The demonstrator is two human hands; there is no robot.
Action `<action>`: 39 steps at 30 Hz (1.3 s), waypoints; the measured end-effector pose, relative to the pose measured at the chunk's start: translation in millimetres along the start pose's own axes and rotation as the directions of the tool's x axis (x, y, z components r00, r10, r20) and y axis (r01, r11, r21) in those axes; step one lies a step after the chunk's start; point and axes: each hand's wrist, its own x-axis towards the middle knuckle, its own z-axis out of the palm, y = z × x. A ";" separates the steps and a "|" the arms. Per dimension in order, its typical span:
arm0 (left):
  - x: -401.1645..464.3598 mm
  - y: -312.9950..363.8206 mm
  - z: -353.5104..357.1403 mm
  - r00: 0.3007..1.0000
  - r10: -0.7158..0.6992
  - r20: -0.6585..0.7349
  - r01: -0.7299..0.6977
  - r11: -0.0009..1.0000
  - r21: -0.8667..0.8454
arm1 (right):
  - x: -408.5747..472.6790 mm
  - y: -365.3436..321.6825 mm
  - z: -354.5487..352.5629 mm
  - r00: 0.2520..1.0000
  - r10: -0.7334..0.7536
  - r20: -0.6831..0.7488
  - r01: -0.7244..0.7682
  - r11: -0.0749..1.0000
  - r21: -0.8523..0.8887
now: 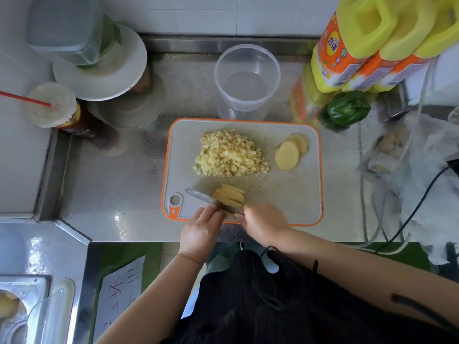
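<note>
A grey cutting board (293, 194) with an orange rim lies on the steel counter. On it are a pile of diced potato (231, 155), three round potato slices (289, 152) at the right, and a fan of potato strips (232, 196) near the front. My right hand (263, 222) grips the handle of a knife (201, 196), whose blade lies across the strips and points left. My left hand (201, 229) rests its fingertips on the near end of the strips, right against the blade.
A clear plastic tub (247, 80) stands behind the board. Yellow oil bottles (360, 43) and a green pepper (347, 109) are at the back right, with plastic bags and cables (402, 219) beside them. A cup with a red straw (52, 105), plates and a container sit left. A sink (22, 311) is at the lower left.
</note>
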 end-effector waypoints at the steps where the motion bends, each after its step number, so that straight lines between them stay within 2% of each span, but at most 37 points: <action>1: 1.2 0.0 -0.8 1.000 0.004 0.009 -0.004 1.000 0.006 | 1.7 1.3 -2.9 1.000 0.006 0.002 -0.006 1.000 0.011; 4: -0.8 -2.5 -3.3 0.999 0.047 -0.019 -0.046 0.999 0.024 | 4.2 2.3 -10.2 0.999 0.020 0.029 -0.021 0.999 0.025; 7: 6.0 4.9 -23.5 0.982 0.142 -0.126 -0.143 0.990 -0.002 | 3.1 -0.8 -11.3 0.997 0.039 0.071 -0.042 0.998 0.041; 10: 42.5 17.2 -50.0 0.972 0.172 -0.163 -0.163 0.984 0.068 | -2.2 -5.9 -7.1 0.999 0.007 0.032 -0.006 1.000 -0.028; 11: 57.0 20.1 -54.8 0.978 0.182 -0.102 -0.171 0.979 0.106 | -3.8 -6.6 -3.9 1.000 0.006 0.006 -0.006 0.999 -0.054; 12: 69.9 23.6 -57.6 0.984 0.171 0.043 -0.175 0.975 0.137 | -5.6 -7.4 -0.5 1.000 0.007 -0.015 -0.008 0.997 -0.076; 13: 80.4 26.5 -57.5 0.958 0.129 0.255 -0.177 0.968 0.176 | -7.2 -8.7 1.1 1.000 0.004 -0.026 -0.006 0.996 -0.090; 14: 87.8 28.7 -55.5 0.883 0.072 0.464 -0.199 0.952 0.231 | -8.1 -10.2 1.0 0.999 0.009 -0.033 -0.012 0.994 -0.112; 15: 91.4 29.1 -52.8 0.797 0.030 0.604 -0.242 0.931 0.273 | -8.9 -11.1 1.4 0.999 0.000 -0.038 -0.005 0.992 -0.128; 16: 93.0 28.2 -50.0 0.729 0.007 0.684 -0.277 0.917 0.286 | -8.8 -11.0 1.3 0.999 -0.001 -0.035 -0.004 0.991 -0.137; 17: 94.8 27.4 -47.7 0.701 0.002 0.713 -0.287 0.916 0.279 | -6.9 -9.8 3.2 1.000 -0.008 -0.026 0.004 0.992 -0.125; 20: 99.2 28.0 -47.1 0.688 0.013 0.726 -0.299 0.916 0.267 | -10.1 -13.4 -6.7 0.999 0.020 -0.040 -0.024 0.993 -0.115; 22: 102.8 33.2 -52.3 0.712 0.037 0.701 -0.308 0.914 0.265 | -12.1 -11.4 -12.0 0.992 0.048 -0.119 -0.054 0.998 -0.043; 23: 103.9 34.3 -56.4 0.773 0.075 0.630 -0.295 0.921 0.253 | -15.1 -11.1 -14.2 0.995 0.028 -0.099 -0.031 0.999 -0.032; 24: 103.7 33.8 -61.8 0.860 0.123 0.496 -0.259 0.942 0.215 | -15.3 -10.4 -15.5 0.993 0.009 -0.122 -0.014 0.999 -0.044; 25: 98.9 31.7 -68.1 0.946 0.180 0.271 -0.223 0.965 0.135 | -15.2 -4.7 -10.9 0.993 0.051 -0.110 -0.053 0.998 -0.022; 26: 89.5 27.5 -72.2 0.977 0.211 -0.006 -0.211 0.976 0.055 | -16.0 -0.5 -13.9 0.992 0.082 -0.094 -0.079 0.996 0.033; 27: 76.4 22.3 -73.0 0.955 0.192 -0.226 -0.200 0.980 -0.014 | -16.0 2.5 -17.0 0.991 0.090 -0.103 -0.083 0.994 0.070; 28: 61.3 17.9 -71.5 0.933 0.147 -0.330 -0.178 0.982 -0.068 | -17.8 5.5 -21.4 0.988 0.097 -0.121 -0.084 0.990 0.111; 29: 45.2 14.0 -65.8 0.933 0.104 -0.345 -0.150 0.983 -0.110 | -19.3 7.5 -23.3 0.988 0.101 -0.117 -0.083 0.985 0.151; 30: 29.9 11.1 -57.0 0.950 0.076 -0.303 -0.120 0.984 -0.130 | -20.8 8.0 -24.4 0.989 0.086 -0.119 -0.066 0.985 0.161; 34: -8.7 5.8 -20.6 0.996 0.045 -0.080 -0.055 0.991 -0.126 | -21.7 4.8 -18.7 0.997 0.035 -0.064 -0.027 0.992 0.122; 39: -8.2 3.7 -4.1 1.000 -0.008 -0.020 0.006 0.993 -0.116 | -20.0 1.7 -13.3 0.998 0.010 -0.066 -0.006 0.998 0.060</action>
